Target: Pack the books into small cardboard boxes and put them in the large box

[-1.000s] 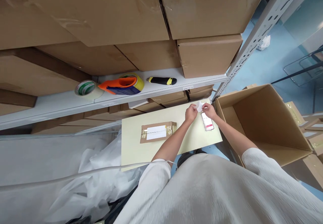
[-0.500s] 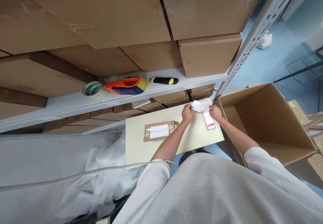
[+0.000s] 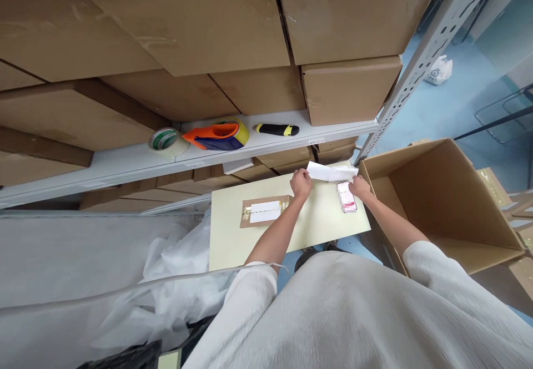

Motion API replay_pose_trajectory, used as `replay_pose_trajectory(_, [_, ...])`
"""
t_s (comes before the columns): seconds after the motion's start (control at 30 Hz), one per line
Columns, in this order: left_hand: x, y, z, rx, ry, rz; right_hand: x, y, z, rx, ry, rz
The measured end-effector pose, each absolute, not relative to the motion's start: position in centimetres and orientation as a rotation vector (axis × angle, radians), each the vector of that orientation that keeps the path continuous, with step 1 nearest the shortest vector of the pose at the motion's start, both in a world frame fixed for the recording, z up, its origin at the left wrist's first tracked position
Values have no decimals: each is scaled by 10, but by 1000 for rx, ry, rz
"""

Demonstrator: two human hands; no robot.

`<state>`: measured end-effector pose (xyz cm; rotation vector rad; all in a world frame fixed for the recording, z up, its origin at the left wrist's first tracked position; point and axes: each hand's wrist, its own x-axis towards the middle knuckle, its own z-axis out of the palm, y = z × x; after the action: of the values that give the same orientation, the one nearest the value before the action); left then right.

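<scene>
A white sheet of paper (image 3: 327,172) is stretched between my hands above the far right part of the pale yellow tabletop (image 3: 231,247). My left hand (image 3: 301,183) pinches its left end, and my right hand (image 3: 359,186) pinches its right end. A crease runs down the paper between them. Just below it, a phone (image 3: 346,197) lies on the tabletop with its screen lit, close to my right hand. Left of my left forearm lies a taped brown parcel (image 3: 246,220) with a white label (image 3: 265,212) on top.
On the grey shelf (image 3: 308,131) lie a tape roll (image 3: 167,142), an orange and blue tape dispenser (image 3: 216,136) and a black and yellow utility knife (image 3: 277,130). Stacked cartons (image 3: 220,19) fill the shelving. To my right stands an open cardboard box (image 3: 449,197).
My hands have moved farther apart, and the paper between them now spans wider, opened out along its length. The view has shifted slightly.
</scene>
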<state>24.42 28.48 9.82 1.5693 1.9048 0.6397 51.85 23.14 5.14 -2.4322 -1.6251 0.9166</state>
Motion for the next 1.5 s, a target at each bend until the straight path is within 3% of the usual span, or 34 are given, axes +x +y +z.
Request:
replay_pose_trajectory(0.33, [236,280,108,1389,1803,880,516,224,69,-2499,-1635,1008])
replay_pose_trajectory(0.67, [258,267,136,1213,1561,983,491,226,95,-1808,-1656,1168])
replay_pose_trajectory(0.83, [247,248,150,1081,1471,1045,449,218,111,-1715,-1673,1029])
replay_pose_trajectory(1.1, [169,211,158,1019,1460,1102,382,199,132,-1581,-1700,810])
replay_pose_trajectory(1.5, [13,184,157,1267,1545,1151,254,160,162,-1480,-1502,1068])
